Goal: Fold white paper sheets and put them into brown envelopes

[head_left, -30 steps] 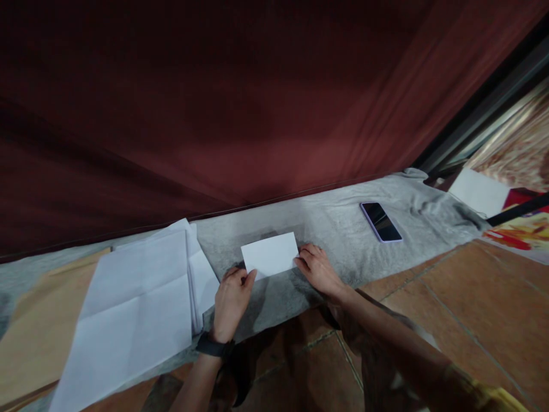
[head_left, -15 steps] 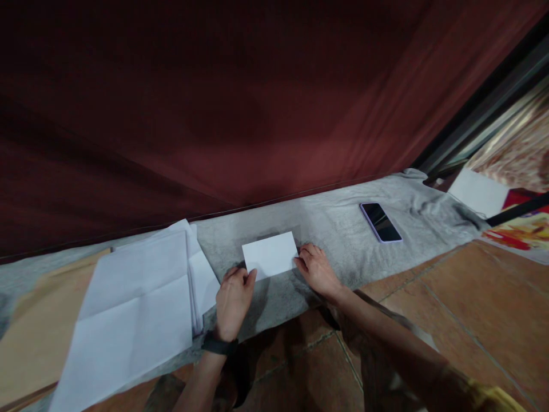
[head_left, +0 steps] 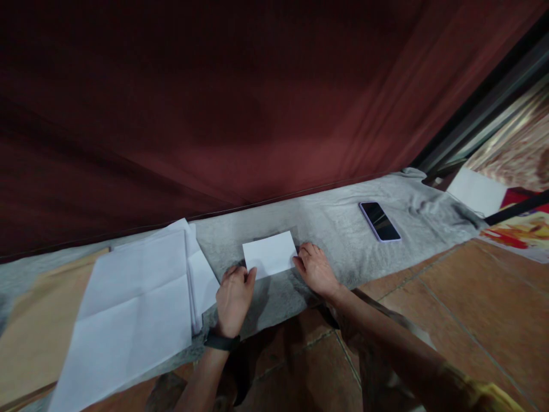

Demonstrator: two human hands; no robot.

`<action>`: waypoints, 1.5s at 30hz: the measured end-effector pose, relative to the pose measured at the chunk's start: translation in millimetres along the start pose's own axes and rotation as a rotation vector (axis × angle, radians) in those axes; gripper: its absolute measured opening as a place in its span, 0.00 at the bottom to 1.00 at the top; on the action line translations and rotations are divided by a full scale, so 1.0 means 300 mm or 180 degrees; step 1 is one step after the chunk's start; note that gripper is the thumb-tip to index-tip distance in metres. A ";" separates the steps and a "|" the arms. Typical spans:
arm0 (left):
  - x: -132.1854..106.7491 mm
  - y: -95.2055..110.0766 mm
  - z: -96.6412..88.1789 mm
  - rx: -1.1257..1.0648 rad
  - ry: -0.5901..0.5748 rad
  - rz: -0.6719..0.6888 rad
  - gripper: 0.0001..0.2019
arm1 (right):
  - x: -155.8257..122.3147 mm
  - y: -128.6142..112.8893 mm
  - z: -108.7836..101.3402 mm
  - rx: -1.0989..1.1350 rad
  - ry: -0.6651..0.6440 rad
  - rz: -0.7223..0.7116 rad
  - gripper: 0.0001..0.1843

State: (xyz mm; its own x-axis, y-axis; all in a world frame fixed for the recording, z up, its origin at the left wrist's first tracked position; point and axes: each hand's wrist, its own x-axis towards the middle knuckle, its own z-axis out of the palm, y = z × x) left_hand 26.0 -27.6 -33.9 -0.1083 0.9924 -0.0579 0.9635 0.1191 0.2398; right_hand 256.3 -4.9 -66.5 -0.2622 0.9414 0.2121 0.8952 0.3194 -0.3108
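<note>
A small white sheet of paper (head_left: 271,254) lies between my two hands on a grey cloth (head_left: 274,306). My left hand (head_left: 234,297), with a dark band on its wrist, pinches the paper's lower left corner between thumb and fingers. At the right edge, my right hand (head_left: 316,268) grips the paper with its thumb near the edge and its fingers curled. The fingertips under the paper are hidden. Beside my left hand lies a stack of larger white sheets (head_left: 141,309), the top one showing fold creases.
A brown envelope or board (head_left: 47,326) lies at the far left, partly under the sheets. A phone (head_left: 380,221) in a purple case rests to the right. Dark red fabric (head_left: 257,114) rises behind the cloth. Tiled floor (head_left: 484,309) shows in front, and a dark frame stands right.
Almost nothing differs. The view has shifted very slightly, and both hands keep their hold at the edges of the small paper.
</note>
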 end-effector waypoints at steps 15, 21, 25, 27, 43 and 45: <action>-0.001 0.005 0.001 0.0202 0.0021 0.0025 0.17 | 0.001 -0.010 0.004 -0.0239 -0.0038 0.0007 0.11; -0.001 0.000 0.011 0.0202 0.0079 0.0074 0.17 | 0.000 -0.009 0.006 -0.0249 -0.0036 -0.0002 0.11; 0.000 -0.002 0.015 0.0212 0.0078 0.0055 0.17 | 0.001 -0.011 0.005 -0.0223 -0.0055 0.0067 0.10; 0.000 0.000 0.012 0.0236 0.0050 0.0039 0.17 | 0.002 -0.012 0.006 -0.0181 -0.0038 0.0110 0.09; -0.002 0.006 0.012 0.0326 0.0050 0.0047 0.17 | -0.015 -0.089 0.029 0.0280 0.0022 -0.1067 0.26; -0.005 0.008 0.007 0.0311 0.0045 0.0077 0.17 | -0.029 -0.120 0.050 0.0256 -0.0115 -0.1281 0.28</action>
State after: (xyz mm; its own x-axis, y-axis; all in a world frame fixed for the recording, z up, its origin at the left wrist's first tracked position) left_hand 29.0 -28.9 -35.2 -0.0874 0.9954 -0.0396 0.9851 0.0922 0.1452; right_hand 220.8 -22.9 -70.9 -0.5995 0.7423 0.2994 0.6878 0.6691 -0.2814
